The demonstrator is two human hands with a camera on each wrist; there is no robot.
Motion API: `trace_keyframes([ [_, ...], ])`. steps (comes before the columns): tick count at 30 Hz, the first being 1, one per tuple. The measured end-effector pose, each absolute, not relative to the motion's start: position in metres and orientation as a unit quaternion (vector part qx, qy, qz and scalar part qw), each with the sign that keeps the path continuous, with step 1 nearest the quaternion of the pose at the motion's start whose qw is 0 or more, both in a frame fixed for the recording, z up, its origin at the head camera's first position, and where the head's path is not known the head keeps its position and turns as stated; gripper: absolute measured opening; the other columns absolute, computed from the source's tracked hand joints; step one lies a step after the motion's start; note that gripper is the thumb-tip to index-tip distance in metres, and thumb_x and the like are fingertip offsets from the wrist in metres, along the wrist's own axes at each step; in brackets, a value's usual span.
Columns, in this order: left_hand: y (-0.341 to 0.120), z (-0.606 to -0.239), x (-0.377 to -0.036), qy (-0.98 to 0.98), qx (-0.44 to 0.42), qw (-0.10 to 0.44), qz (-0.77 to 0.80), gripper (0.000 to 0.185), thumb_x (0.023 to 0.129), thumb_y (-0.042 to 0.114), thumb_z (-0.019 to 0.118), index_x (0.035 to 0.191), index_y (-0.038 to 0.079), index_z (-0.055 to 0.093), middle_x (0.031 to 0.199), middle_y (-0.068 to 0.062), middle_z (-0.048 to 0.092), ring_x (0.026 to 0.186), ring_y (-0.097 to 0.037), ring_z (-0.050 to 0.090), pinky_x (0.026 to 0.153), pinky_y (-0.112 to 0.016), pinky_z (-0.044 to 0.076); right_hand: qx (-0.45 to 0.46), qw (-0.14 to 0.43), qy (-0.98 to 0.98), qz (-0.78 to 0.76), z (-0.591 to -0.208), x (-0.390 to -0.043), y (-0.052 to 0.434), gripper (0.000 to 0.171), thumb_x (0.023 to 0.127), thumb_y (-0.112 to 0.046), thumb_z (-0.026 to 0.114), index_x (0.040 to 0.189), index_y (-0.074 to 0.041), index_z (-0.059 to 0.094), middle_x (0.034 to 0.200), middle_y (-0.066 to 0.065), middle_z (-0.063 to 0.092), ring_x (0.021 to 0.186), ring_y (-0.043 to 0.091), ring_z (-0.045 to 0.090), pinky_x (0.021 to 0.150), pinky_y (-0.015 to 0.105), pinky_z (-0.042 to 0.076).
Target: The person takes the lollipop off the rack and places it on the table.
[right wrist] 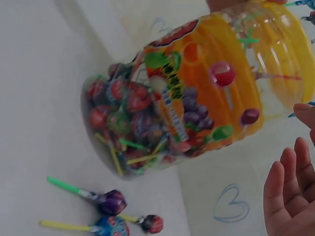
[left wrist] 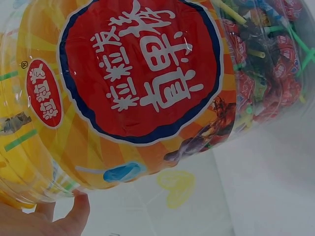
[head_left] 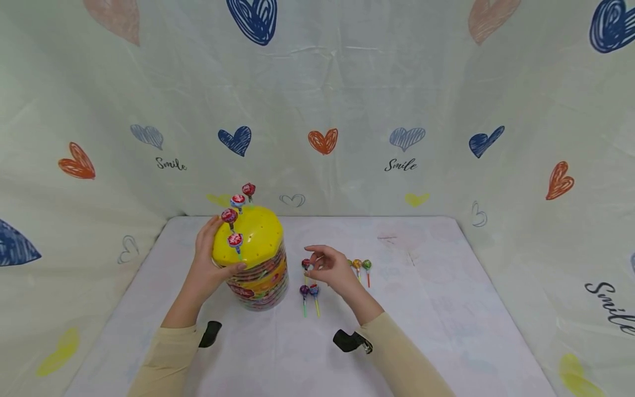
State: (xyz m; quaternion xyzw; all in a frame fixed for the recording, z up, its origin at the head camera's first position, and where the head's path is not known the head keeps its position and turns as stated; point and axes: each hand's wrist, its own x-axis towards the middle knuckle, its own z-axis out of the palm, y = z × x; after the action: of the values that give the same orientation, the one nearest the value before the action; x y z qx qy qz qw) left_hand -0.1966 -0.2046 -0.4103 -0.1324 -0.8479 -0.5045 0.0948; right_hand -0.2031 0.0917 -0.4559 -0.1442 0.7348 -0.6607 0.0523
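Observation:
A clear plastic jar (head_left: 260, 284) of lollipops, with an orange-yellow label, stands on the table under a yellow lid (head_left: 263, 229). Several wrapped lollipops (head_left: 235, 240) stick up in a row along the lid's left side. My left hand (head_left: 208, 262) grips the jar at its lid, thumb in front and fingers around the far left. To the right of the jar, my right hand (head_left: 333, 269) hovers with loosely bent fingers, and nothing shows between them. Near it lie a purple lollipop (right wrist: 113, 202), a blue one (right wrist: 110, 226) and a dark red one (right wrist: 151, 224).
Right of my right hand, more lollipops lie in a row, among them an orange one (head_left: 357, 264) and a green one (head_left: 366, 264). The white tabletop (head_left: 421, 331) ends at a curtain (head_left: 357, 182) printed with hearts, which hangs behind and at both sides.

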Motion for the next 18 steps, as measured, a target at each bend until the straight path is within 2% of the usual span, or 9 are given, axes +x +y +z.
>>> trace_keyframes([
  [3, -0.205, -0.41, -0.197, -0.849, -0.132, 0.096, -0.502, 0.1, 0.08, 0.015, 0.081, 0.156, 0.014, 0.016, 0.16, -0.011, 0.002, 0.141, -0.043, 0.014, 0.108, -0.065, 0.025, -0.178, 0.044, 0.717, -0.673, -0.429, -0.195, 0.085, 0.048, 0.081, 0.009, 0.072, 0.127, 0.005, 0.058, 0.106, 0.025, 0.058, 0.089, 0.035, 0.058, 0.078, 0.029, 0.054],
  [5, -0.205, -0.41, -0.197, -0.849, -0.132, 0.096, -0.502, 0.1, 0.081, 0.016, 0.081, 0.156, 0.014, 0.015, 0.16, -0.011, 0.002, 0.14, -0.043, 0.014, 0.108, -0.066, 0.024, -0.209, 0.034, 0.707, -0.675, -0.414, -0.192, 0.08, 0.046, 0.081, 0.011, 0.071, 0.126, 0.008, 0.058, 0.107, 0.025, 0.059, 0.094, 0.042, 0.056, 0.086, 0.039, 0.053],
  [9, -0.205, -0.409, -0.197, -0.85, -0.132, 0.095, -0.501, 0.1, 0.081, 0.017, 0.081, 0.156, 0.014, 0.015, 0.16, -0.011, 0.002, 0.14, -0.043, 0.014, 0.108, -0.066, 0.024, -0.271, 0.013, 0.685, -0.677, -0.398, -0.194, 0.07, 0.044, 0.082, 0.014, 0.068, 0.123, 0.01, 0.057, 0.111, 0.026, 0.059, 0.101, 0.045, 0.053, 0.093, 0.057, 0.046],
  [11, -0.205, -0.41, -0.197, -0.85, -0.132, 0.095, -0.5, 0.1, 0.081, 0.018, 0.081, 0.156, 0.013, 0.015, 0.16, -0.011, 0.002, 0.14, -0.044, 0.014, 0.108, -0.066, 0.024, -0.292, 0.006, 0.678, -0.674, -0.396, -0.2, 0.064, 0.044, 0.082, 0.014, 0.068, 0.124, 0.009, 0.057, 0.116, 0.024, 0.06, 0.105, 0.041, 0.053, 0.096, 0.058, 0.044],
  [18, -0.205, -0.411, -0.197, -0.852, -0.135, 0.098, -0.497, 0.099, 0.08, 0.018, 0.081, 0.156, 0.013, 0.016, 0.16, -0.012, 0.002, 0.141, -0.043, 0.015, 0.108, -0.066, 0.024, -0.317, -0.005, 0.689, -0.652, -0.385, -0.22, 0.045, 0.043, 0.085, 0.003, 0.071, 0.126, 0.001, 0.059, 0.126, 0.011, 0.06, 0.115, 0.026, 0.053, 0.103, 0.046, 0.043],
])
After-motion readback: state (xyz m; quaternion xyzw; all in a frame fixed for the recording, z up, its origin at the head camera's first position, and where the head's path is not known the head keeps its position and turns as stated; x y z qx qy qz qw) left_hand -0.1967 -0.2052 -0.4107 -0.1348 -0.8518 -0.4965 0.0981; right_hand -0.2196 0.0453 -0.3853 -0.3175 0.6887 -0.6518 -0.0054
